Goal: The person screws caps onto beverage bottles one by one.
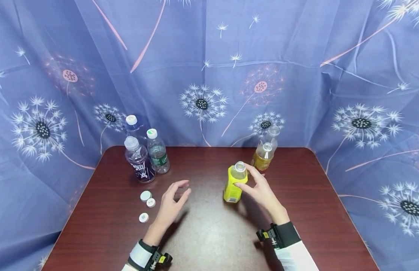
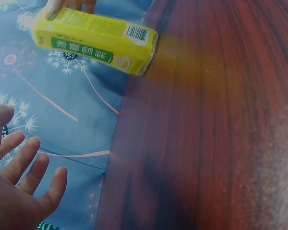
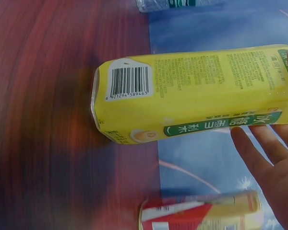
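A yellow drink bottle [image 1: 232,188] with no cap on its clear neck is upright near the middle of the table. My right hand [image 1: 263,190] holds it around the upper part, thumb on one side and fingers on the other. The right wrist view shows the bottle's barcode and green label [image 3: 197,91]; part of the thumb is cut off at the edge. Whether the base touches the table I cannot tell. My left hand [image 1: 171,203] hovers left of the bottle, fingers loosely bent and holding nothing. Its spread fingers also show in the left wrist view.
Three white caps [image 1: 146,195] lie left of my left hand. Behind them stand three capped bottles: a dark-labelled one [image 1: 141,165], a green-labelled one [image 1: 159,156] and a bluish one [image 1: 135,130]. At back right are two uncapped bottles, the nearer amber-labelled [image 1: 261,160]. A blue curtain [image 1: 162,94] hangs behind.
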Available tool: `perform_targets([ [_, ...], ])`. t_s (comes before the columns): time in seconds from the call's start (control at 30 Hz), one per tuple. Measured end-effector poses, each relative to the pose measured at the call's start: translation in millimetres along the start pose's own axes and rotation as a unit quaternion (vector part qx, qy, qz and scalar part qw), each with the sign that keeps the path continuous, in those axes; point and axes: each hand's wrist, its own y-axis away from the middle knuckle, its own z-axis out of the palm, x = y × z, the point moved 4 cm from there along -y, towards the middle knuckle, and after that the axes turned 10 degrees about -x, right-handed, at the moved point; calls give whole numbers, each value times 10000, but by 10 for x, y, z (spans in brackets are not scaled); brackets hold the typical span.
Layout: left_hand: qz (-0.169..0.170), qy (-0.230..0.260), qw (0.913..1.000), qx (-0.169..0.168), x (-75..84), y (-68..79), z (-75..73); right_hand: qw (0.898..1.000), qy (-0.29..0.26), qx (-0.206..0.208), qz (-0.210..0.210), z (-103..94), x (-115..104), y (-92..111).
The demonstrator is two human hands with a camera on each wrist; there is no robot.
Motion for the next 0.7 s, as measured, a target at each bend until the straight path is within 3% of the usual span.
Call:
perform_targets([
  [0.57, 134, -75, 9999, -1, -30, 13, 1, 9993, -261, -140, -207, 314, -93, -189],
  [0.7, 9, -15, 10000, -25, -45, 16, 1, 9993, -241, -173, -235, 370, -117, -214],
])
